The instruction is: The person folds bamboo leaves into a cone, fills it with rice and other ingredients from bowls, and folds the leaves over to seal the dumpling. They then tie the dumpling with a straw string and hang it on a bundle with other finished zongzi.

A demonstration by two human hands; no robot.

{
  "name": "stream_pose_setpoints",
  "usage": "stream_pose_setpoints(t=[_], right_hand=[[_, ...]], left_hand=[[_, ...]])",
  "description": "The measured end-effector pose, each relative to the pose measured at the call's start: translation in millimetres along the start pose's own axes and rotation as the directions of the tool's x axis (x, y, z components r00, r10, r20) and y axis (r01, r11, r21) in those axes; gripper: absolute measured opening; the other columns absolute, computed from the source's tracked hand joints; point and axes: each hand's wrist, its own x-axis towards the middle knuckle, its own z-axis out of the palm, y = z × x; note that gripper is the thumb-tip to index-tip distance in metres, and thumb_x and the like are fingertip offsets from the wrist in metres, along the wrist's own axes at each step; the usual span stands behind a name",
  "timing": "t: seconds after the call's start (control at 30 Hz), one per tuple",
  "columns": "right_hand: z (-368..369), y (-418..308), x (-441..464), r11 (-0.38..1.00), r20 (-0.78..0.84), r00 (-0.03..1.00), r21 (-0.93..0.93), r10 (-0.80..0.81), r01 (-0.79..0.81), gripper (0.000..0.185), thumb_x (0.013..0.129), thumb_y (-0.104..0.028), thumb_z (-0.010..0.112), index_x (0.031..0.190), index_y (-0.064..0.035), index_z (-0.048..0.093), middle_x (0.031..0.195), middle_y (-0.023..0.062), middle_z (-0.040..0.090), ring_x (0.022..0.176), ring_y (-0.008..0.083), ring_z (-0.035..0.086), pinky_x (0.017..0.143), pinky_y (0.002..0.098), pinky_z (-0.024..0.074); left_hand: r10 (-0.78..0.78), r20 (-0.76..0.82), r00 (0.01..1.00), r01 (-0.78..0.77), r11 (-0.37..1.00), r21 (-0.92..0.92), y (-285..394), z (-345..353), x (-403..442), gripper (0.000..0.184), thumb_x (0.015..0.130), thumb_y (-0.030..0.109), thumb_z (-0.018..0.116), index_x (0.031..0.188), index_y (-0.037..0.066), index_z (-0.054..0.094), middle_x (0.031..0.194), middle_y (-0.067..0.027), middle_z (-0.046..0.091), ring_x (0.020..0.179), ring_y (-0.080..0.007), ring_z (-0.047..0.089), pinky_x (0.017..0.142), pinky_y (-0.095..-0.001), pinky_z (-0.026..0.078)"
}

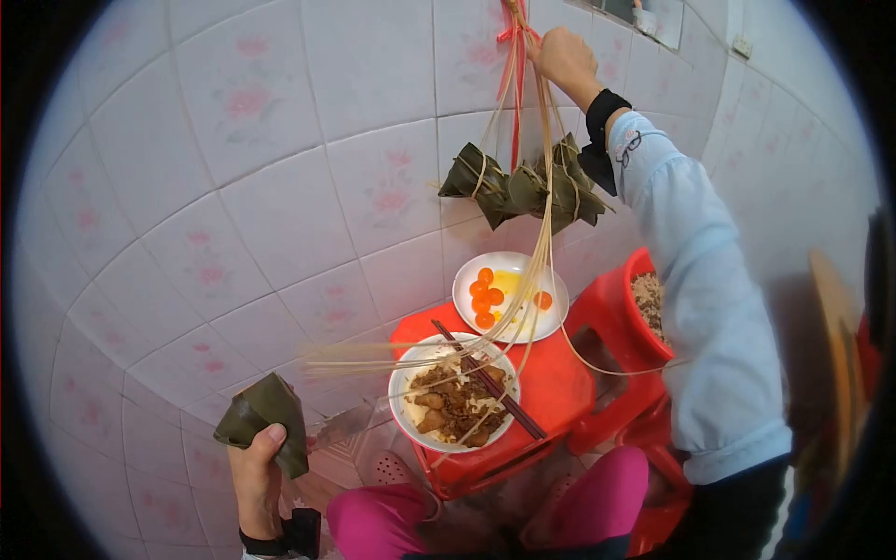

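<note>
Here we are, with the red stool [560, 385] in the middle of the action! To the left of the stool, we see the left hand [254, 471] with its grip closed on a leaf-wrapped parcel [269, 420], thumb pressed flat against the dark green leaf. Up high above the stool, the right hand [565, 61] has its grip curled round the top of the pale strands [547, 187], though we can't make out the fingertips. A red ribbon [516, 107] is tied right there beside it.

Below that, still above the stool, hang more leaf parcels [479, 175], clustered against the tiled wall [280, 187]. The loose strands sweep down over the stool, their left ends a blur!

On the stool's near left part we've got a white bowl [398, 397] of brown chunks [453, 401], with dark red chopsticks [518, 410] laid across it. At the stool's far side sits a white plate [499, 260] with orange balls [481, 303], and to the stool's right we spot a red tub [611, 299] of grainy filling [648, 301].
</note>
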Motion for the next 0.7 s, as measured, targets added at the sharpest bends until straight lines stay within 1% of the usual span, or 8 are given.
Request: stream_pose_setpoints(t=[0.03,0.17,0.27,0.47,0.57,0.63,0.67,0.7], right_hand=[[-2.1,-2.1,0.0,1.0,0.018,1.0,-0.01,0.008,-0.008,0.028,0.083,-0.025,0.057,0.09,-0.0016,0.069,0.089,0.0254,0.066,0.084,0.0441,0.065,0.073,0.048,0.0521],[-5.7,-9.6,-5.9,0.999,0.003,1.0,-0.028,-0.027,0.027,0.027,0.082,-0.024,0.057,0.091,-0.0014,0.069,0.09,0.0251,0.066,0.086,0.0426,0.065,0.074,0.048,0.0518],[-8.4,-13.4,-6.2,0.999,0.034,0.999,-0.033,-0.013,0.015,0.025,0.081,-0.022,0.058,0.092,-0.0018,0.069,0.091,0.0247,0.066,0.087,0.0411,0.065,0.074,0.0474,0.0519],[-13.3,-22.9,-4.4,0.998,0.083,0.995,-0.014,0.056,-0.055,0.029,0.078,-0.026,0.06,0.092,-0.0028,0.069,0.091,0.0238,0.067,0.087,0.0408,0.065,0.074,0.0456,0.0523],[-11.7,-24.2,-3.9,0.999,0.064,0.997,0.035,0.034,-0.036,0.032,0.076,-0.03,0.061,0.087,-0.0011,0.069,0.082,0.0233,0.067,0.083,0.04,0.066,0.072,0.0466,0.0513],[-10.6,-25.5,-0.6,0.994,0.095,0.991,0.039,0.094,-0.098,0.033,0.076,-0.031,0.061,0.084,0.0003,0.068,0.081,0.0207,0.068,0.079,0.0349,0.067,0.069,0.0423,0.0523],[-12.2,-23.8,2.0,0.995,0.095,0.991,0.037,0.094,-0.097,0.033,0.076,-0.031,0.061,0.084,0.0003,0.068,0.081,0.0207,0.068,0.079,0.0349,0.067,0.069,0.0423,0.0523],[-15.0,-20.7,5.4,0.984,0.219,0.971,0.125,0.097,-0.127,0.031,0.078,-0.029,0.06,0.081,0.0008,0.068,0.079,0.0182,0.067,0.077,0.0315,0.068,0.066,0.0408,0.0525]], left_hand=[[0.007,0.021,1.0,-0.007,1.0,-0.004,2.3,0.3,-1.3,0.062,0.069,0.026,0.064,0.122,-0.004,0.05,0.112,-0.0157,0.058,0.082,-0.0223,0.063,0.059,-0.0364,0.059],[0.029,0.065,0.997,-0.028,0.999,-0.022,4.3,-4.7,-5.9,0.061,0.069,0.024,0.065,0.121,-0.004,0.05,0.113,-0.0163,0.057,0.087,-0.0224,0.062,0.059,-0.0371,0.06],[0.026,0.025,0.999,-0.026,1.0,-0.015,7.6,-3.4,-10.2,0.062,0.068,0.025,0.065,0.121,-0.004,0.05,0.112,-0.0165,0.057,0.083,-0.0225,0.063,0.058,-0.0368,0.06],[0.017,0.026,1.0,-0.017,1.0,-0.016,5.0,-9.4,-9.6,0.064,0.067,0.027,0.065,0.121,-0.005,0.05,0.112,-0.0172,0.058,0.076,-0.0228,0.064,0.057,-0.0363,0.059],[0.025,0.024,0.999,-0.023,0.996,-0.084,10.9,-0.4,-11.9,0.06,0.067,0.025,0.069,0.116,-0.004,0.051,0.106,-0.0151,0.058,0.079,-0.0219,0.063,0.061,-0.0361,0.059],[0.024,0.025,0.999,-0.022,0.996,-0.091,10.8,1.5,-12.1,0.06,0.067,0.025,0.069,0.117,-0.004,0.051,0.106,-0.0151,0.058,0.079,-0.022,0.063,0.061,-0.0363,0.059],[0.023,0.027,0.999,-0.021,0.995,-0.093,11.2,2.2,-12.2,0.06,0.067,0.025,0.069,0.117,-0.004,0.051,0.106,-0.0152,0.058,0.079,-0.0221,0.063,0.061,-0.0364,0.059],[0.024,0.026,0.999,-0.021,0.995,-0.093,12.1,3.2,-12.7,0.06,0.067,0.025,0.069,0.117,-0.004,0.051,0.106,-0.0152,0.058,0.079,-0.0221,0.063,0.061,-0.0364,0.059]])
